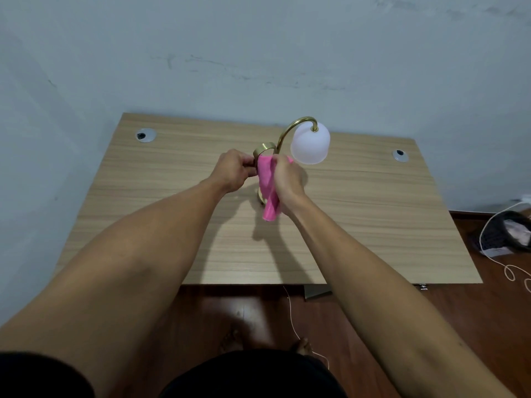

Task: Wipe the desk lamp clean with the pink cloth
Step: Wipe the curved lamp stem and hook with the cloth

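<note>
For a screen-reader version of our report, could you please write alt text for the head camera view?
Two bare hands hold a pink cloth against the gold stem of a desk lamp, the left hand beside the cloth and the right hand gripping it. The lamp's white shade hangs to the right above a light wooden desk by a pale wall.

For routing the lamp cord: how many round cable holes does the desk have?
2: one cable hole near the desk's back left corner, one near the back right corner. None seems hidden.

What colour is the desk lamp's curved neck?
Shiny gold, like brass: the curved metal neck above the frosted white shade, head view.
</note>
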The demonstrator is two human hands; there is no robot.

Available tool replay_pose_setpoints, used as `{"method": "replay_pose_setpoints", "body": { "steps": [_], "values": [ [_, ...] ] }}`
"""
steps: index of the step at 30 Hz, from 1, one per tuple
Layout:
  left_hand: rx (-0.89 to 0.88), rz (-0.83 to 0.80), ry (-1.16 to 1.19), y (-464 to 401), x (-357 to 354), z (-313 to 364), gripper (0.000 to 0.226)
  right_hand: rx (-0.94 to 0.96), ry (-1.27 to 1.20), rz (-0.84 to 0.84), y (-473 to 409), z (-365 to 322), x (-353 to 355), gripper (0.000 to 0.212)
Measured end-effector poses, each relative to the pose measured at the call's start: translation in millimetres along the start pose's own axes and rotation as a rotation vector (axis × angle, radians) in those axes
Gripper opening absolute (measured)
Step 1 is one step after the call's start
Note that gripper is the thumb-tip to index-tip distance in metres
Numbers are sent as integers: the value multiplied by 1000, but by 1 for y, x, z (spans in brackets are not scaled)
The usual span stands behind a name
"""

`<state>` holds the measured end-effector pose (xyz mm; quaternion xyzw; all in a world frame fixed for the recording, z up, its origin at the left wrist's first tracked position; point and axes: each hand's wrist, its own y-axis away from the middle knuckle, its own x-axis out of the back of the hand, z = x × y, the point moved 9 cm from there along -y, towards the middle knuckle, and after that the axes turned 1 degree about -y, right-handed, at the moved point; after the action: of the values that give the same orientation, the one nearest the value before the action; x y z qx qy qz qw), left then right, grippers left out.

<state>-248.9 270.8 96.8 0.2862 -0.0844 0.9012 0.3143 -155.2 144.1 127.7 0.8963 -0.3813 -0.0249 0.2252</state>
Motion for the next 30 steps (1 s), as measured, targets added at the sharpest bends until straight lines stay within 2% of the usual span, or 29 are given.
{"method": "replay_pose_setpoints", "body": {
  "steps": [1, 3, 5, 6, 9, 12, 14, 17, 19, 23, 27, 30],
  "values": [
    [11, 7, 17, 0, 1, 0, 15, 3, 37, 47, -1, 1, 8, 30],
    [54, 12, 54, 1, 2, -1, 14, 24, -67, 182, -1, 2, 28, 30],
    [72, 15, 71, 1, 2, -3, 13, 168, -204, 311, 2, -4, 43, 29],
    [71, 15, 66, 1, 2, -4, 13, 282, -216, 319, 7, -12, 45, 29],
    [72, 15, 58, 1, 0, -5, 12, 603, -50, 163, 15, -36, 22, 29],
    [39, 15, 7, 3, 1, 0, 7, 803, 323, -6, 10, -37, -14, 38],
    [7, 29, -19, 4, 2, 5, 11, 904, 525, -2, 11, -34, -28, 40],
    [-5, 68, -73, 6, 5, 6, 15, 1044, 681, -16, 16, -34, -31, 40],
    [-5, 57, -93, 4, 5, 3, 11, 1062, 734, -62, 16, -31, -30, 42],
    [1, 16, 14, 3, 2, 0, 10, 956, 555, -2, 11, -32, -15, 42],
    [-25, 11, -8, 3, 4, 3, 13, 1143, 718, -90, 22, -33, -24, 39],
    [-25, 0, 30, 2, 4, 2, 18, 1150, 631, -135, 27, -32, -17, 31]
  ]
}}
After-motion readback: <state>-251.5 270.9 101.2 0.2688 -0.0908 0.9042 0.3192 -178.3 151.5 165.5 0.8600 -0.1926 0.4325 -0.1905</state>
